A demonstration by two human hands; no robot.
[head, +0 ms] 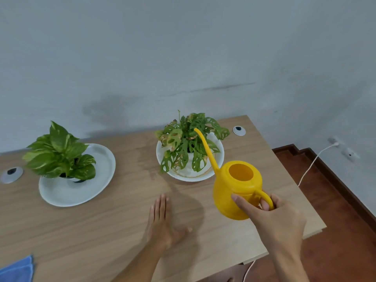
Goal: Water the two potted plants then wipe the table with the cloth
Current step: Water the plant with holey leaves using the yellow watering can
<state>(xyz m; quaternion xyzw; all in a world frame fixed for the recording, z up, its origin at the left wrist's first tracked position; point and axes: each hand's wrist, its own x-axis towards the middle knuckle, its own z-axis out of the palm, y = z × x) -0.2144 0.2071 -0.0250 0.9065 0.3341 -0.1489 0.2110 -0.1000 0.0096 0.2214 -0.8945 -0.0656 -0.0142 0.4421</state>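
My right hand (272, 216) grips the handle of a yellow watering can (234, 192), held above the table with its thin spout reaching over the right plant (187, 143), a holey-leaved plant in a white pot on a white saucer (220, 153). The left plant (59, 153), broad green leaves, stands on a wide white plate (95, 180). My left hand (162, 222) rests flat on the wooden table (101, 231), fingers straight. A folded blue cloth (18, 269) lies at the table's near left corner, partly cut off by the frame.
Two round cable grommets sit in the tabletop, one at the far left (11, 174) and one at the far right (239, 130). A damp patch (148, 157) darkens the wood between the plants. Right of the table, a white cable (311, 165) runs over the red-brown floor.
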